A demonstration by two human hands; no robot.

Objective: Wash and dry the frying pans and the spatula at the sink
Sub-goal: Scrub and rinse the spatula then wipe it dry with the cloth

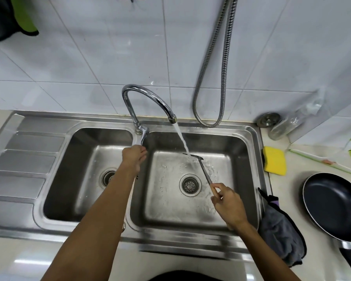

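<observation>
My right hand [228,203] grips the handle of a spatula [203,169], whose dark blade sits under the running water over the right basin [164,209]. Water pours from the curved chrome faucet [148,98] onto the blade. At the faucet's lever [142,134], my left hand [134,156] has its fingers curled around the lever's end. A dark non-stick frying pan [334,205] lies on the counter at the right, its handle pointing toward me.
A yellow sponge [275,163] lies beside the right basin. A grey cloth [280,226] hangs over the sink's right rim. The left basin [83,179] and a ridged drainboard [24,159] are at the left. A metal hose [213,67] hangs on the tiled wall.
</observation>
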